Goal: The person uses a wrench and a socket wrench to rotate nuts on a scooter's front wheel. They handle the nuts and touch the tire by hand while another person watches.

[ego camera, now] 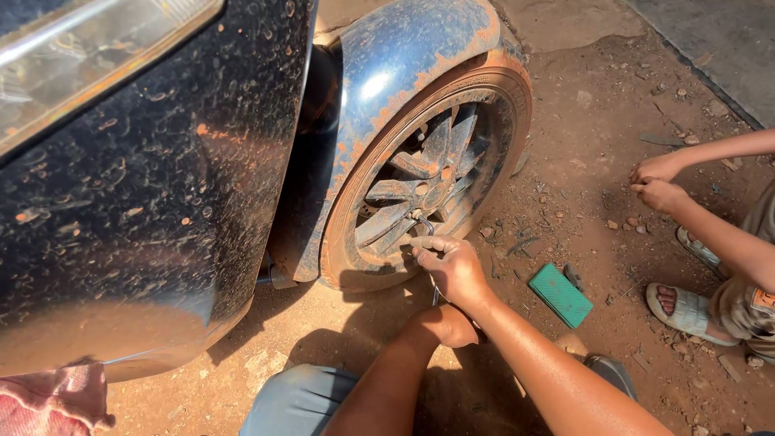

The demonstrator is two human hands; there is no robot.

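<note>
A mud-caked front wheel (428, 173) with dark alloy spokes stands under a blue mudguard (387, 73). My right hand (452, 265) is closed on the top of a thin metal wrench (435, 295) at the lower spokes, close to the hub. My left hand (449, 326) is a fist just below it, partly hidden under my right forearm, and grips the wrench's lower end. The wrench's head is hidden by my fingers.
The vehicle's dusty black body (145, 178) fills the left. A green flat box (561, 295) lies on the red dirt ground. Another person crouches at the right, hands together (658, 184), feet in pale sandals (686, 311). A pink cloth (48, 400) and my grey-trousered knee (299, 400) are below.
</note>
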